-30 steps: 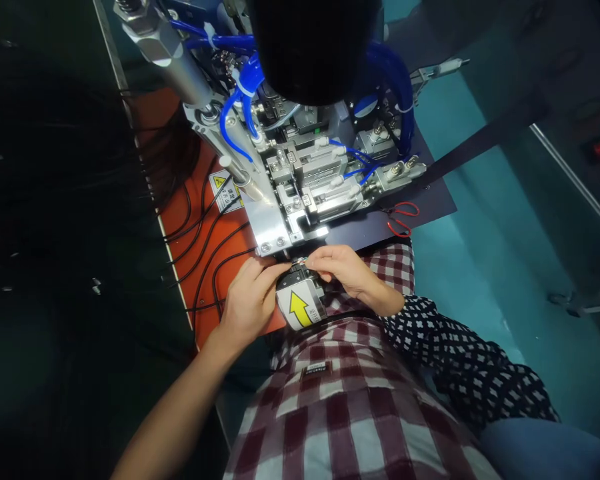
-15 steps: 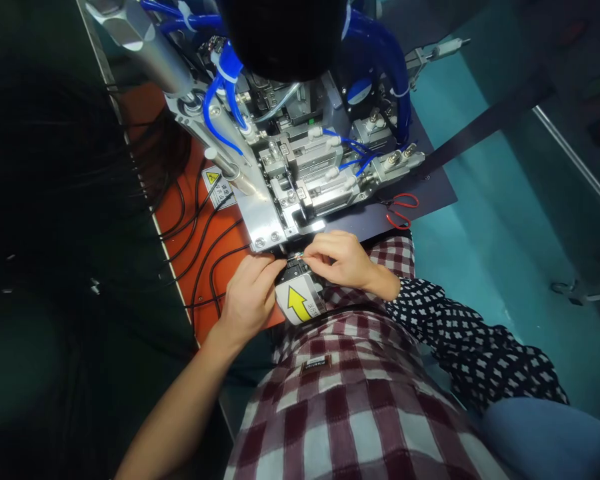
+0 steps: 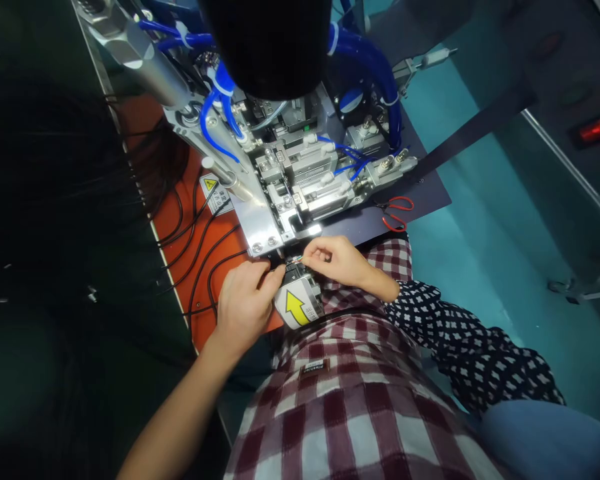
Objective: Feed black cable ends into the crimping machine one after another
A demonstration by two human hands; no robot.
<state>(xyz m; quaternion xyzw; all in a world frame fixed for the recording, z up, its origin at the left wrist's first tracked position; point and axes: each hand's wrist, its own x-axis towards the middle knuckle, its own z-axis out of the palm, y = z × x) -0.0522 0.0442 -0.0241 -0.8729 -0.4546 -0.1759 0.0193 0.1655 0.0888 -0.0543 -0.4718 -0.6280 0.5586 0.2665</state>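
Observation:
Thin coloured wires [image 3: 295,259] span the small gap between my two hands, at the front edge of a metal machine [image 3: 300,177]. My right hand [image 3: 339,259] pinches one end of them between thumb and forefinger, its other fingers curled in. At the other end, my left hand [image 3: 246,299] has thumb and forefinger pressed together on the wires; its fingertips are partly hidden. Just under the wires is a small dark fixture [image 3: 294,272]. A white cover with a yellow arrow [image 3: 296,307] sits below it, close to my left thumb.
Several black cables [image 3: 200,243] cross the orange surface [image 3: 180,267] on the left. Red-handled scissors [image 3: 397,212] lie on the dark plate [image 3: 355,225] at right. Blue air hoses [image 3: 387,80] and a black cylinder [image 3: 270,47] rise over the machine. A warning label [image 3: 216,193] stands at its left.
The view has shifted slightly. My right hand has moved a little away from my left, with its fingers raised somewhat, and more of the coloured wires shows between them.

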